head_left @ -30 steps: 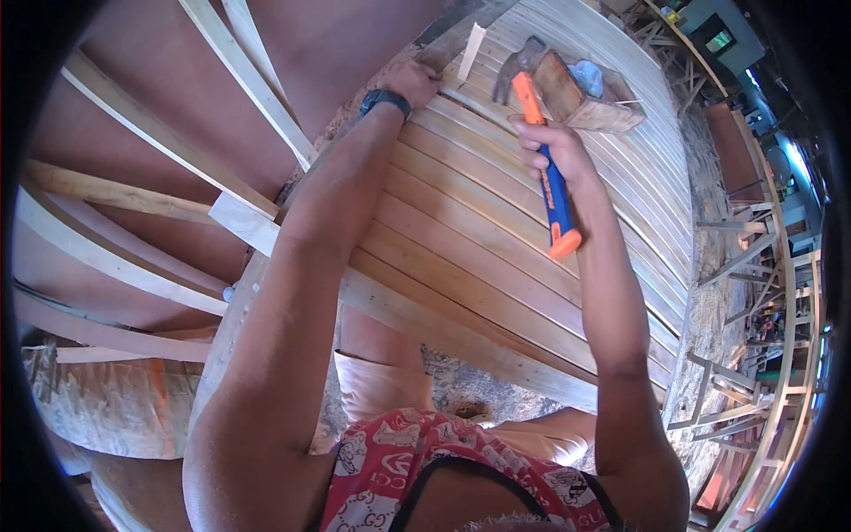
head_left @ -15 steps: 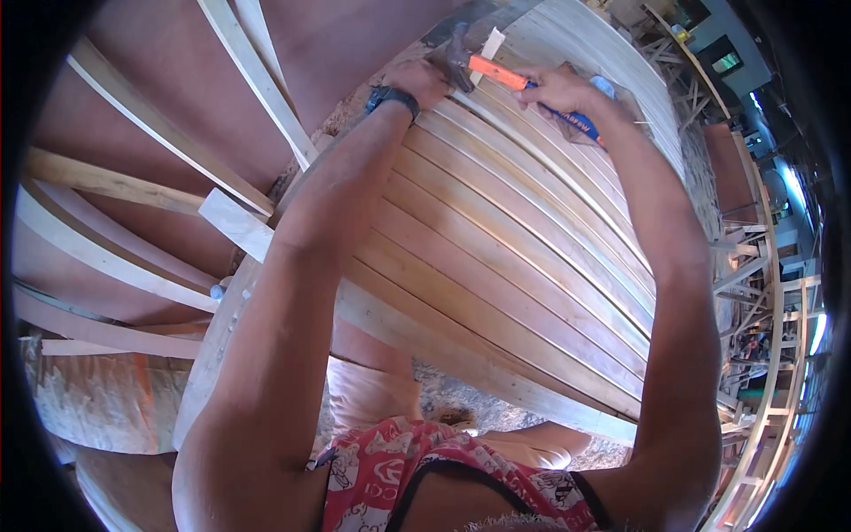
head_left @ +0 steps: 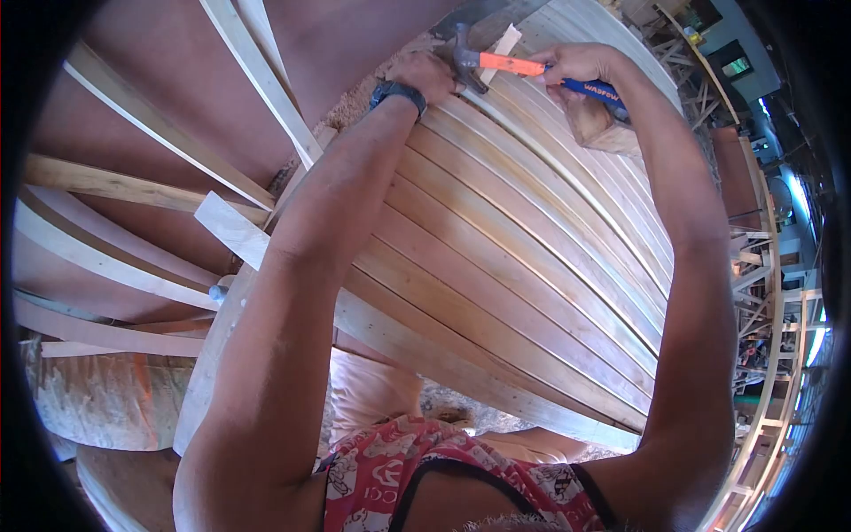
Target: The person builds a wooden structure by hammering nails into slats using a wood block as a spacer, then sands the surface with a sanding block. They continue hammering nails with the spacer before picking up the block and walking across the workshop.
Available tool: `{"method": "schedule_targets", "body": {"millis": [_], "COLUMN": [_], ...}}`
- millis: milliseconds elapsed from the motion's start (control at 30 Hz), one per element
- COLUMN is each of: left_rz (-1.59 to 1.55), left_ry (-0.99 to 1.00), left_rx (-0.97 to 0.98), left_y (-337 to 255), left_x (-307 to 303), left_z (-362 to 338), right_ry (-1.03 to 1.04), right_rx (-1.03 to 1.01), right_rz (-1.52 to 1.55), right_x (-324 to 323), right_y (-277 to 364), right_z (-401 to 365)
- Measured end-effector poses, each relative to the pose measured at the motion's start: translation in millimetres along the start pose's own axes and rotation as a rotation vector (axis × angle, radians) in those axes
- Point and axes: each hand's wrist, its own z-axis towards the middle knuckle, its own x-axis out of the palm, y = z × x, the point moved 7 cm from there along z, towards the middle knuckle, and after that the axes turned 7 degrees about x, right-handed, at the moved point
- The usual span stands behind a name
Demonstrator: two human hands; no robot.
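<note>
My right hand (head_left: 581, 66) grips a claw hammer (head_left: 512, 64) by its orange and blue handle. The steel hammer head is just right of my left hand (head_left: 427, 75), close to the end of a narrow wooden strip (head_left: 496, 105). My left hand, with a dark wristwatch (head_left: 398, 96), rests at the edge of the planked wooden surface (head_left: 496, 239). Its fingers are bent together at the strip's end; what they pinch, if anything, is hidden. A wood block (head_left: 603, 129) sits under the hammer handle, and a short pale stick (head_left: 503, 49) lies behind the hammer.
Curved wooden ribs (head_left: 160, 133) stand against a reddish panel (head_left: 355, 35) at left. A short board (head_left: 232, 229) juts out beside my left forearm. A thick curved beam (head_left: 470, 368) borders the planks near my body. Timber framing (head_left: 753, 293) stands at far right.
My right hand and the hammer have shifted a little to the right, with the handle now more level. More of the wood block shows beneath it. My left hand has stayed almost in place.
</note>
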Motion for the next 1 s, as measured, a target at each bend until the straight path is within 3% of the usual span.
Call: {"method": "schedule_targets", "body": {"millis": [133, 167, 233, 300, 333, 400, 433, 500, 533, 600, 700, 833, 900, 933, 1000], "left_rz": [-0.139, -0.141, -0.133, -0.118, -0.1, -0.059, -0.017, -0.033, -0.049, -0.046, -0.059, -0.058, -0.031, -0.002, -0.029], "left_ry": [-0.033, -0.032, -0.069, -0.146, -0.225, -0.196, -0.167, -0.152, -0.139, -0.141, -0.144, -0.126, -0.147, -0.166, -0.139], "left_rx": [-0.046, -0.048, -0.198, -0.183, -0.167, -0.139, -0.109, -0.114, -0.123, -0.121, -0.129, -0.138, -0.129, -0.12, -0.053], "left_y": [6, 6, 19, 22, 21, 18, 12, 8, 9, 11, 15, 15, 16, 15, 5], "left_x": [-2, -3, -1, 3, -1, -4, -7, -13, -12, -11, -8, -6, -2, -6, -19], "left_z": [-3, -2, 2, 3, 1, 1, -1, -6, -7, -5, -3, -2, 2, 1, -10], "right_ry": [0.014, -0.067, -0.144, -0.437, -0.437, -0.704, -0.703, -0.721, -0.722, -0.222, -0.177, -0.227, -0.425, -0.426, -0.656], "right_rx": [0.04, 0.055, 0.073, -0.08, -0.08, -0.013, -0.009, -0.527, -0.525, 0.02, 0.144, 0.118, 0.079, 0.077, -0.094], "right_rz": [-0.042, -0.102, -0.163, -0.573, -0.575, -0.762, -0.761, -0.568, -0.569, -0.091, -0.036, -0.108, -0.436, -0.437, -0.657], "right_x": [3, 4, 15, 21, 37, 55, 50, 37, 34, 26, 20, 23, 22, 30, 51], "right_y": [17, 19, 20, 32, 38, 47, 30, 15, 28, 14, 16, 17, 16, 19, 38], "right_z": [-2, -7, -10, -10, -15, -32, -23, -14, -25, -22, -31, -28, -17, -19, -38]}}
